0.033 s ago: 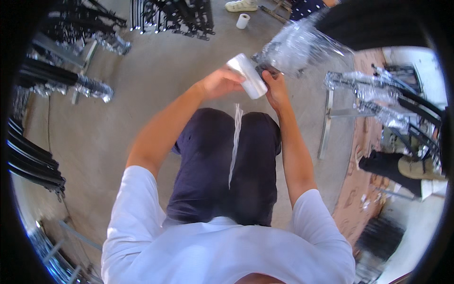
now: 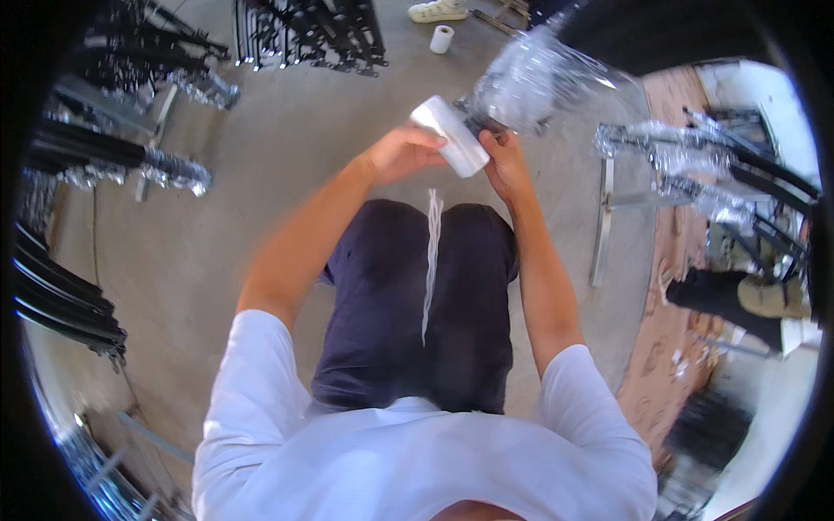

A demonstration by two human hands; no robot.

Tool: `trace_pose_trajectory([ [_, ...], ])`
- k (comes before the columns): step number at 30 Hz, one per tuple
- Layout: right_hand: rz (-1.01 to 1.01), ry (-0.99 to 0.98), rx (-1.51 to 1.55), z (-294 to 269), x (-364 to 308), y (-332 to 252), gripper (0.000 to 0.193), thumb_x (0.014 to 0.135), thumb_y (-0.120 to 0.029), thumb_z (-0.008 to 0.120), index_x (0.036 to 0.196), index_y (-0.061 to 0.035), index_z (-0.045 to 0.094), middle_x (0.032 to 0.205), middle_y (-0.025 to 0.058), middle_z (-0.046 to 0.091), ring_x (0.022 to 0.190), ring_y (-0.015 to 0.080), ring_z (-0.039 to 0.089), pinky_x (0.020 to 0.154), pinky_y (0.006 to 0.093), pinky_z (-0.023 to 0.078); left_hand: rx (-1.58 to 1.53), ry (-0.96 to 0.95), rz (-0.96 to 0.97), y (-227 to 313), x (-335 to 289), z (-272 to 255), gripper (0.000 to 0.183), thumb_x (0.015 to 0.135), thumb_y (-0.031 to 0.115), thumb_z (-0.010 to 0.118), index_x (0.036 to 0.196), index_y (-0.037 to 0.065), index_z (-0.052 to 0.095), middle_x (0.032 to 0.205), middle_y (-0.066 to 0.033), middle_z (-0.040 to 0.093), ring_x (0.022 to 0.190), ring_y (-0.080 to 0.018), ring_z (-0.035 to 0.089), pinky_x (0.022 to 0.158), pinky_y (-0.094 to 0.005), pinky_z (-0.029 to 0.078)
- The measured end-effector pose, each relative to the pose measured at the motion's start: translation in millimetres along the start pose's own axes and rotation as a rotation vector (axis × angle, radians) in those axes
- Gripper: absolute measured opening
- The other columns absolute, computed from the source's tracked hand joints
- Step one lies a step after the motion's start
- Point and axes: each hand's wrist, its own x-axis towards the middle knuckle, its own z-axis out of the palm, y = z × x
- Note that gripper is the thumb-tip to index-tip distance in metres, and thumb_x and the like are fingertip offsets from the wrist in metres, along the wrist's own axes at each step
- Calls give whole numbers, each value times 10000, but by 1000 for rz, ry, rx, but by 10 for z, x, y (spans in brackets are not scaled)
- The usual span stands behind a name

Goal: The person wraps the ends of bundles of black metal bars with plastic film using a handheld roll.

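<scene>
My left hand (image 2: 404,154) is closed around a roll of clear plastic film (image 2: 452,137), which is tilted in front of my knees. Just right of the roll, my right hand (image 2: 506,165) grips the dark end of a film-wrapped bundle (image 2: 530,82). Its thumb is uppermost, and the other fingers are mostly hidden underneath. Beyond the wrapping, the bundle runs up and right into a large black mass. A bunch of thin white strips (image 2: 433,260) lies along my dark trousers between the thighs.
Black bars with wrapped ends rest on metal stands at left (image 2: 178,169) and right (image 2: 695,174). More black parts (image 2: 308,35) lie on the floor ahead, near a small white roll (image 2: 441,39) and a pale shoe (image 2: 438,10). Patterned brown sheeting (image 2: 665,286) covers the right side.
The whole view has shifted slightly. The film roll and both hands sit a little higher and farther left in the picture; both grips are unchanged.
</scene>
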Motion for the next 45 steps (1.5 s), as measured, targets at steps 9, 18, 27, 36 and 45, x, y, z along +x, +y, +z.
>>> trace_pose_trajectory([
  [9, 62, -63, 429, 4, -343, -112, 329, 844, -155, 491, 1087, 65, 466, 1038, 142, 559, 995, 260, 533, 913, 361, 390, 116, 98, -33, -116, -23, 6, 441, 677, 48, 544, 1089, -79, 450, 1104, -166, 521, 1046, -276, 496, 951, -405, 348],
  [18, 21, -112, 349, -184, -12, 116, 579, 879, -398, 355, 1199, 85, 349, 1204, 245, 425, 1065, 414, 451, 961, 481, 306, 195, 142, -122, -156, -41, 25, 465, 658, 85, 525, 1091, -70, 462, 1040, -175, 557, 968, -284, 537, 853, -368, 425],
  [27, 267, -137, 778, -9, 111, -4, 559, 849, -434, 439, 1173, 20, 412, 1125, 225, 490, 985, 373, 508, 846, 506, 412, 174, 150, -120, -95, -188, 112, 500, 586, 101, 553, 1066, -37, 519, 1010, -123, 577, 900, -247, 546, 806, -377, 413],
  [36, 45, 279, 5, -212, -134, 28, 386, 833, -289, 507, 1062, 20, 476, 980, 174, 558, 877, 305, 558, 759, 391, 449, 445, 270, -81, -104, -154, 410, 549, 696, 172, 621, 1155, -20, 388, 1019, -133, 543, 933, -233, 558, 801, -354, 468],
  [45, -391, 158, -1024, 254, -1000, -486, 422, 669, -271, 635, 911, 21, 449, 832, 232, 579, 803, 391, 567, 694, 437, 454, 634, 136, -105, -128, -199, 998, 438, 754, 76, 541, 1159, -9, 395, 1110, -96, 501, 968, -178, 527, 806, -272, 439],
])
